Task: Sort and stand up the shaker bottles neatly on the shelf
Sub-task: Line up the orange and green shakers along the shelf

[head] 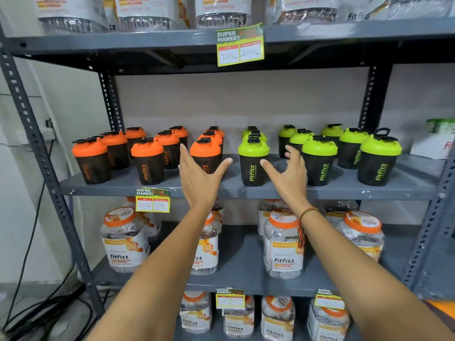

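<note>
Both hands reach toward the middle shelf [246, 190] of a grey metal rack, and both are empty. The left hand [199, 178] has its grip spread wide, thumb out toward 2 o'clock and fingers pointing up at 12 o'clock, in front of an orange-lidded shaker bottle [205, 153]. The right hand [289, 175] is likewise spread, thumb toward 10 o'clock, fingers curled loosely, with a thread bracelet [305, 217] at the wrist. Between the two hands stands a green-lidded shaker bottle [253, 161], upright at the shelf's front edge; neither hand touches it.

All the shaker bottles stand upright on this shelf. The orange-lidded group [147, 153] fills the side toward 9 o'clock, set in loose rows running back to the wall. The green-lidded group [344, 148] fills the side toward 3 o'clock, also in rows. The two colours are apart, with a narrow gap near the centre.

A yellow price tag [152, 200] hangs from the shelf edge at 7 o'clock of the left hand; another price label [240, 45] hangs from the shelf above. Clear jars with orange lids [283, 242] sit on the shelves below.
</note>
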`<action>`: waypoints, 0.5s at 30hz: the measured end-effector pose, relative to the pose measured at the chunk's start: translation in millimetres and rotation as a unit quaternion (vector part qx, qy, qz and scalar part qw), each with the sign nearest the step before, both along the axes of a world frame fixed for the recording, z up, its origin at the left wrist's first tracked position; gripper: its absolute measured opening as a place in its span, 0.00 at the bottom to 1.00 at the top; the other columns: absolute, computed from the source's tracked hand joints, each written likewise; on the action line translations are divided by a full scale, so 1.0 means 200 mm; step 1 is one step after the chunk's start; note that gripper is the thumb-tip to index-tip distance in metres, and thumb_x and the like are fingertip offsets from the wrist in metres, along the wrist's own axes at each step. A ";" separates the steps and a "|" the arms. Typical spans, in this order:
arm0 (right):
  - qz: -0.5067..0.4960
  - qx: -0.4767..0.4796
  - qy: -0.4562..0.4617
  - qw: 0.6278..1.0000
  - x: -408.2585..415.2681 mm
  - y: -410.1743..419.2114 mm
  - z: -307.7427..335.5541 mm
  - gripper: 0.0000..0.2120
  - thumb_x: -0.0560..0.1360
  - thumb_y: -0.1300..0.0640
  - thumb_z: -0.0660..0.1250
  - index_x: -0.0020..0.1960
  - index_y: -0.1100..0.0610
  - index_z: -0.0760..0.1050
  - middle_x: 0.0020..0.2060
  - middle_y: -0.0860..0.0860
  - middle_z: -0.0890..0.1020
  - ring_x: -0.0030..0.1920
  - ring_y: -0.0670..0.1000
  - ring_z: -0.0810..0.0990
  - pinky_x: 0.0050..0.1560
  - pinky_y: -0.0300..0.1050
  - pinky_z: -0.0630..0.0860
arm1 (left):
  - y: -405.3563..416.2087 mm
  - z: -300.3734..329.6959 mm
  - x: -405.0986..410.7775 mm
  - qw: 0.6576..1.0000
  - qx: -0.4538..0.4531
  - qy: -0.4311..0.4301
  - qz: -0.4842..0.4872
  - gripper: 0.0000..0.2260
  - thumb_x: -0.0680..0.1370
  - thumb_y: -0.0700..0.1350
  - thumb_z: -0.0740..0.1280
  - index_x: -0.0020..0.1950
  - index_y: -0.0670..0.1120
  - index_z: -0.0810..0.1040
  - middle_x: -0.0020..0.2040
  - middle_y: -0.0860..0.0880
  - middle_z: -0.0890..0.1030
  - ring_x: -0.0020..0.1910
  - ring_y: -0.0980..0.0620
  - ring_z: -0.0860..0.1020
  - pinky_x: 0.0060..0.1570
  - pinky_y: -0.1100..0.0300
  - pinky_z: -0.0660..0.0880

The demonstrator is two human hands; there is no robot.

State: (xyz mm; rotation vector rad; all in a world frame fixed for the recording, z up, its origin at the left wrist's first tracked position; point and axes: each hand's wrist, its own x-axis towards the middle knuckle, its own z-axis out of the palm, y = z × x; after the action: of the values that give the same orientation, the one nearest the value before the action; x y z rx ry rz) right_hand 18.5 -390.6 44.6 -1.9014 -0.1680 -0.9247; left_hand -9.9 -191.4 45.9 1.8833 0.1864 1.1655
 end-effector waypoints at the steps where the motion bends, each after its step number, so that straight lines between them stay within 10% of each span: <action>1: 0.001 -0.001 -0.021 1.000 -0.04 -0.04 0.02 0.36 0.69 0.36 0.69 0.71 0.51 0.67 0.65 0.52 0.74 0.64 0.55 0.74 0.63 0.52 0.71 | -0.06 0.02 -0.02 1.000 0.004 -0.022 0.014 0.53 0.63 0.76 0.66 0.78 0.52 0.48 0.77 0.48 0.59 0.75 0.47 0.58 0.67 0.45 0.63; 9: -0.053 0.007 -0.128 0.990 -0.19 -0.49 0.14 0.23 0.73 0.49 0.70 0.65 0.55 0.72 0.59 0.51 0.75 0.59 0.53 0.75 0.62 0.52 0.71 | -0.64 0.14 -0.10 0.994 0.051 -0.096 -0.033 0.41 0.71 0.66 0.68 0.76 0.47 0.59 0.73 0.48 0.67 0.72 0.51 0.63 0.65 0.57 0.64; 15: -0.138 0.042 -0.072 0.987 -0.11 -0.85 0.06 0.33 0.71 0.49 0.72 0.72 0.57 0.66 0.66 0.57 0.72 0.65 0.58 0.71 0.65 0.50 0.65 | -0.96 0.00 -0.01 0.985 0.105 0.014 -0.139 0.42 0.70 0.64 0.70 0.77 0.47 0.58 0.73 0.48 0.66 0.71 0.49 0.65 0.63 0.52 0.67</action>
State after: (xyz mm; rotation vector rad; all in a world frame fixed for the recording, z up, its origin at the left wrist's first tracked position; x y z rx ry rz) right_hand -2.7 -560.3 56.3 -1.8088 0.0511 -1.2374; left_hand -12.0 -383.2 45.7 2.0328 -0.1862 0.9985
